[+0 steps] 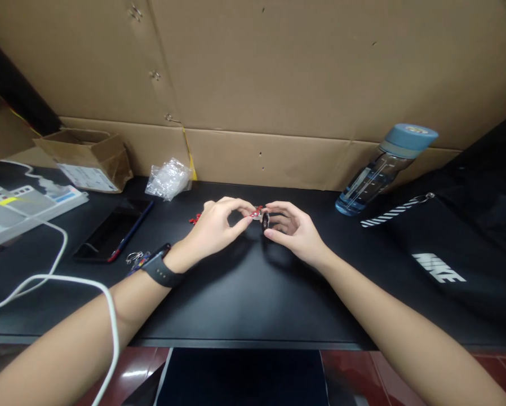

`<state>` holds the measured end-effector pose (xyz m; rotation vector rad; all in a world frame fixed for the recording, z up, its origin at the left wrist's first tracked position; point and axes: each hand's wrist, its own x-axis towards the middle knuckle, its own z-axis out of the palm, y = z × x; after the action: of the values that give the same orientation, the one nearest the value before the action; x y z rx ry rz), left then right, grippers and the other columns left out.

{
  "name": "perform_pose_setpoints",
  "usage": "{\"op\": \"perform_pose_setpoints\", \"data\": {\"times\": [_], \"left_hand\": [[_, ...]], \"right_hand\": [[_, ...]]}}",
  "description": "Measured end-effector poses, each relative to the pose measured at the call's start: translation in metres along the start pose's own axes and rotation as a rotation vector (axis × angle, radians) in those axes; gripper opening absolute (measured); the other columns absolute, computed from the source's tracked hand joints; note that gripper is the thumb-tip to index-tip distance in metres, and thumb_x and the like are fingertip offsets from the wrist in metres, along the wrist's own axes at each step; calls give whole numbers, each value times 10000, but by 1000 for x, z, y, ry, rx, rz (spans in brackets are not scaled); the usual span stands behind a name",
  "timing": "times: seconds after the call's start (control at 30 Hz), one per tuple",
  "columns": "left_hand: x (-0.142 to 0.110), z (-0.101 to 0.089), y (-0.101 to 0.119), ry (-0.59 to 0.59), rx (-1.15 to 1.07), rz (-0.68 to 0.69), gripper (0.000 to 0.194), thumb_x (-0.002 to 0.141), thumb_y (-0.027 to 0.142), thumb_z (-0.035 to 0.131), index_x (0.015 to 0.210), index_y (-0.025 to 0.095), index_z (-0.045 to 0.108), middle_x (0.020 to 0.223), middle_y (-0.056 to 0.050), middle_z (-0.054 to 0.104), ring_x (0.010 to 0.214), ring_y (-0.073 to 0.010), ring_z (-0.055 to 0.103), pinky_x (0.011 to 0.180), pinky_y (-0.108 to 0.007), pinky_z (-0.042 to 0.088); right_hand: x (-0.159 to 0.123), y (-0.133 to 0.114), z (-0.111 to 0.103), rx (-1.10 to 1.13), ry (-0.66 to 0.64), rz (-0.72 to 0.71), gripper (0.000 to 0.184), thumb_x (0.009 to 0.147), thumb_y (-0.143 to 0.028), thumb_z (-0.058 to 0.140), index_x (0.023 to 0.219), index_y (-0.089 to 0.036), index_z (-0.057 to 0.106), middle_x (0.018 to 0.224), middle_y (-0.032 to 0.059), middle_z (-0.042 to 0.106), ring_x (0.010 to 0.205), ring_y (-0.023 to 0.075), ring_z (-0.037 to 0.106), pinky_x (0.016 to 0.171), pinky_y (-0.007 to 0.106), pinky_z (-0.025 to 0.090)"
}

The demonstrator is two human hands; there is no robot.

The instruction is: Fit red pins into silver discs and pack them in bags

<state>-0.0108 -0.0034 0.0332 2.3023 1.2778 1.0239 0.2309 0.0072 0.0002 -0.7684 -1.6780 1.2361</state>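
Note:
Above the middle of the black desk, my left hand (219,225) pinches a small red and silvery piece (257,213) between thumb and fingertips; its kind is too small to make out. Close beside it, my right hand (293,228) grips a small round black disc (265,221) with a shiny rim, turned nearly edge-on to me. The two pieces are very near each other, and I cannot tell whether they touch. Several small red bits (195,219) lie on the desk, partly hidden behind my left hand. A dark watch sits on my left wrist.
A phone (114,231), a keyring (138,260) and a white power strip (33,208) lie to the left; a white cable (111,316) crosses my left forearm. Behind are a small carton (88,160) and crumpled plastic (168,179). Rightward stand a bottle (375,175) and black bag (468,237).

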Motion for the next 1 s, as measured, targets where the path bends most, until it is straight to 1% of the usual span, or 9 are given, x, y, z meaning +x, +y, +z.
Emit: {"op": "perform_pose_setpoints", "data": {"times": [0.07,0.17,0.33,0.47,0.57,0.67,0.77,0.87,1.0], "left_hand": [[-1,3,4,29,97,-3,189,1010,323,617,1089,266,780,1095,-31,802,1105,-249,693,918,-397,469],[-3,7,7,56,181,-22,183,1020,329,617,1042,271,789,1107,-36,797,1133,-267,674,933,-430,413],[-6,17,7,73,222,-74,185,1038,363,600,985,248,736,1095,-48,792,1129,-281,653,930,-450,355],[-9,23,6,42,194,-72,167,1072,324,543,1040,253,691,1149,-23,782,1146,-253,661,944,-440,321],[-10,25,8,64,155,-62,103,1033,283,608,1013,256,705,1154,-3,783,1187,-241,662,950,-424,311],[-11,25,9,81,118,-49,53,972,249,700,949,269,744,1123,19,793,1217,-234,662,956,-411,307],[-11,25,8,92,98,-37,34,960,272,746,966,290,775,1105,26,804,1197,-227,675,957,-410,307],[-10,25,6,104,106,-32,68,965,298,755,1023,300,792,1090,9,813,1171,-237,685,948,-417,312],[-11,26,8,109,132,-7,89,992,309,721,1001,290,807,1111,-15,805,1171,-245,682,915,-408,331]], "right_hand": [[0,1,1,31,2,19,536,815,-384,887,1277,-311,626,1345,71,687,1177,250,716,972,415,623],[0,1,3,32,13,32,544,801,-410,896,1260,-304,623,1352,79,680,1191,265,708,971,435,628],[-2,-1,5,57,1,36,525,808,-385,898,1258,-315,636,1349,68,674,1181,260,707,990,445,622],[-4,0,6,87,-10,35,505,819,-349,893,1258,-320,644,1352,60,669,1168,249,710,1001,440,623],[-4,0,7,94,-13,34,520,804,-349,906,1255,-308,650,1352,66,669,1156,247,712,1007,443,623],[-3,0,8,123,-17,20,519,794,-324,916,1246,-297,661,1356,70,670,1156,244,715,972,412,630],[-3,-1,9,140,-24,9,503,799,-300,913,1240,-302,670,1364,67,671,1162,244,718,926,386,636],[-3,-2,9,136,-23,-6,517,792,-298,919,1247,-310,674,1358,64,676,1159,246,721,933,395,633],[-4,-1,9,141,-30,-28,534,791,-275,924,1259,-317,670,1344,56,683,1155,237,725,944,389,627]]}}
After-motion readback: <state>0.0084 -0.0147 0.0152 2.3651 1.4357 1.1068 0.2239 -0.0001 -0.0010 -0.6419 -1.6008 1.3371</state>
